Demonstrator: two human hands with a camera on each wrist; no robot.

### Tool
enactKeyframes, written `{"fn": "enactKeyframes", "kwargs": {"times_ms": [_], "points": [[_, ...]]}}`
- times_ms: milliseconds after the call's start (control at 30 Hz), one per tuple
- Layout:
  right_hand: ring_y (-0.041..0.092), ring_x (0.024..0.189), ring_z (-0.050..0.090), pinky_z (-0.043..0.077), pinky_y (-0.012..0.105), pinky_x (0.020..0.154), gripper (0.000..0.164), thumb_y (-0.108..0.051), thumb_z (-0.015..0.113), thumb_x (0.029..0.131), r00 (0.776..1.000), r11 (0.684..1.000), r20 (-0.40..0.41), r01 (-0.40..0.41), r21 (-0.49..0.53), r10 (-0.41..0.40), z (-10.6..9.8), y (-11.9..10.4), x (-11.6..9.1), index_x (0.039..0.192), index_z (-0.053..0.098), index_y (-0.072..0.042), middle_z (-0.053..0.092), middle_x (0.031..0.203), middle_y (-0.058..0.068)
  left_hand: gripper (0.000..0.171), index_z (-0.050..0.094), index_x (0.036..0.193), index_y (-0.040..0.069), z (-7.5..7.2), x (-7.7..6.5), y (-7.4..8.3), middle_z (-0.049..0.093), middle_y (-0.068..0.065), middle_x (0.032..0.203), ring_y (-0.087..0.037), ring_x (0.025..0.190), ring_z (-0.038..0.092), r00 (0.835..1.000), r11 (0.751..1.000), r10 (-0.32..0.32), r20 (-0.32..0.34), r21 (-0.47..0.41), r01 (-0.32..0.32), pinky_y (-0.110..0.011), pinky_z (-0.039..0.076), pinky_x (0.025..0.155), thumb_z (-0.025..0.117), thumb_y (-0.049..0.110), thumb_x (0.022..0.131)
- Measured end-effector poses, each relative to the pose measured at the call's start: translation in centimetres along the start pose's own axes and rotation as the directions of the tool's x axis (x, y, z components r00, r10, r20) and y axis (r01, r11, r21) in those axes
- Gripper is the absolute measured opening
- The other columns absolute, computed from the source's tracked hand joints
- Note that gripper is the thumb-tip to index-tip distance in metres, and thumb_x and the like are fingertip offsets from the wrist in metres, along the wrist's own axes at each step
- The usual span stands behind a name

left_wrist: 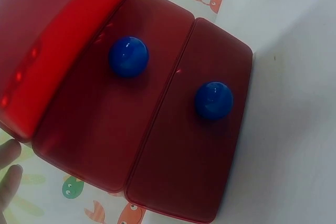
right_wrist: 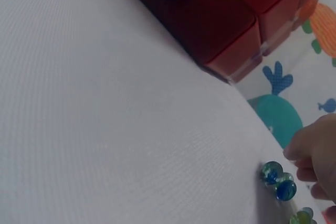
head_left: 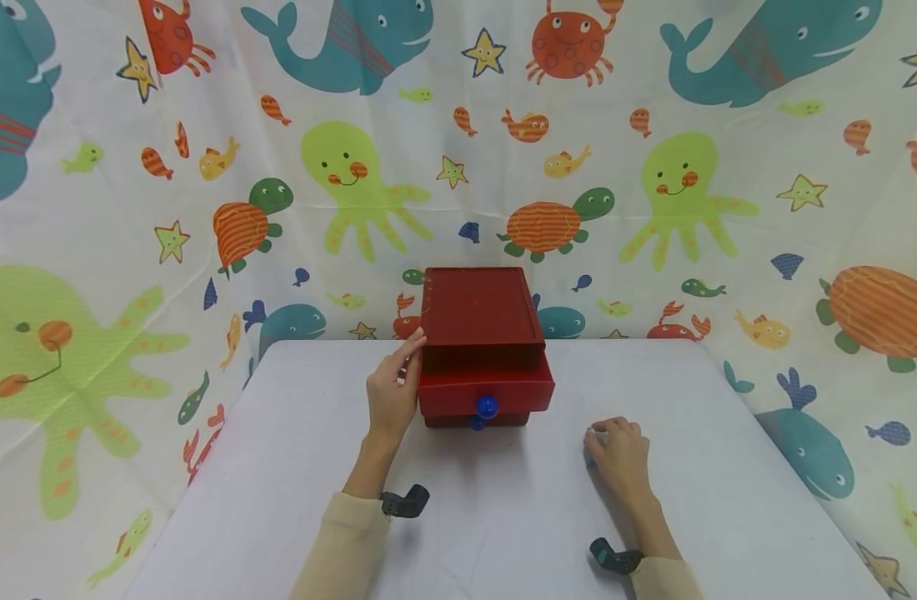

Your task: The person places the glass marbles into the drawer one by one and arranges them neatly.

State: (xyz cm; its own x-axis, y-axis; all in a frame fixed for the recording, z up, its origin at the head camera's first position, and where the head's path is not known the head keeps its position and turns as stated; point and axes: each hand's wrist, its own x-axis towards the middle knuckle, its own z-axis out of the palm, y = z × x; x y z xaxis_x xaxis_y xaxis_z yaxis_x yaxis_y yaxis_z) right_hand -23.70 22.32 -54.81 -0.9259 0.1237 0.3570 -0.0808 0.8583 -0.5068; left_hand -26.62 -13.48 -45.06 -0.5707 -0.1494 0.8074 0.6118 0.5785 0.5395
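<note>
A small red drawer chest stands on the table with its top drawer pulled out. A blue knob marks the middle drawer, another blue knob the bottom one. My left hand rests against the chest's left side, fingers fairly straight; two fingertips show in the left wrist view. To the chest's right, my right hand is low over the table, fingers bent. Several glass marbles lie right by its fingers; I cannot tell whether it grips one.
The white table ends at the back and sides against a curtain printed with sea animals. The pulled-out drawer juts toward the front. A yellow-green marble sits at the lower edge of the right wrist view.
</note>
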Motion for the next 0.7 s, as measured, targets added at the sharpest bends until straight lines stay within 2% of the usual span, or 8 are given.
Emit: {"fn": "enactKeyframes", "kwargs": {"times_ms": [300,700], "points": [[0.036,0.091,0.058,0.036,0.04,0.073,0.016,-0.012,0.069,0.088,0.992,0.997,-0.104,0.07,0.042,-0.065,-0.23,-0.19,-0.09,0.094,0.073,0.002,0.069,0.099,0.021,0.032,0.069,0.129,0.016,-0.01,-0.03,0.02,0.07,0.0,0.131,-0.019,0.089,0.071,1.0,1.0,-0.002,0.0,0.001,0.002,-0.011,0.053,0.07,0.063,0.01,0.098],[0.036,0.09,0.058,0.036,0.04,0.073,0.015,-0.01,0.072,0.086,0.988,0.995,-0.139,0.081,0.061,-0.072,-0.72,-0.66,-0.16,0.093,0.072,0.003,0.069,0.097,0.02,0.031,0.069,0.129,0.015,0.0,-0.02,0.08,0.07,0.0,0.131,-0.019,0.089,0.071,1.0,1.0,-0.002,0.002,-0.008,0.002,-0.007,0.051,0.071,0.063,0.011,0.099]]}}
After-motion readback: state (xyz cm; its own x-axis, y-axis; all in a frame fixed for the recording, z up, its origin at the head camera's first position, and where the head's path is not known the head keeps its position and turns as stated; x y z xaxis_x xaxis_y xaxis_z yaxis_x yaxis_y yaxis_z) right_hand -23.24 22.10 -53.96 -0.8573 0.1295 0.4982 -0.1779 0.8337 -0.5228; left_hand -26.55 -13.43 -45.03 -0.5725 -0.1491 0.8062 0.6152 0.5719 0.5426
